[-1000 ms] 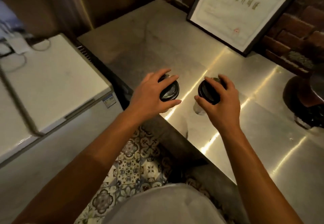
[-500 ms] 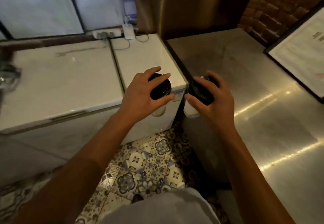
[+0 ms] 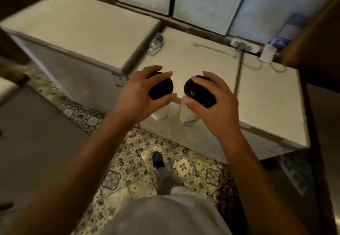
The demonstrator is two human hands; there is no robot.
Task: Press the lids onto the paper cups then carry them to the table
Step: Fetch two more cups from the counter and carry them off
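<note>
I carry two white paper cups with black lids, held in the air in front of me. My left hand (image 3: 138,94) grips the left cup (image 3: 161,112) from above, fingers curled round its black lid (image 3: 161,87). My right hand (image 3: 213,104) grips the right cup (image 3: 187,115) the same way, fingers over its black lid (image 3: 199,92). The two cups hang close together, side by side and upright. Most of each cup's body is hidden under my hands.
White chest freezers (image 3: 77,26) (image 3: 268,96) stand ahead, below the cups. Framed sheets (image 3: 209,2) lean on the back wall by a power strip (image 3: 244,46). Patterned floor tiles (image 3: 128,170) lie underfoot. A grey counter (image 3: 27,139) is at the left.
I have turned left, away from the steel counter, with both cups lifted off it. The freezers have come into the middle of my view.
</note>
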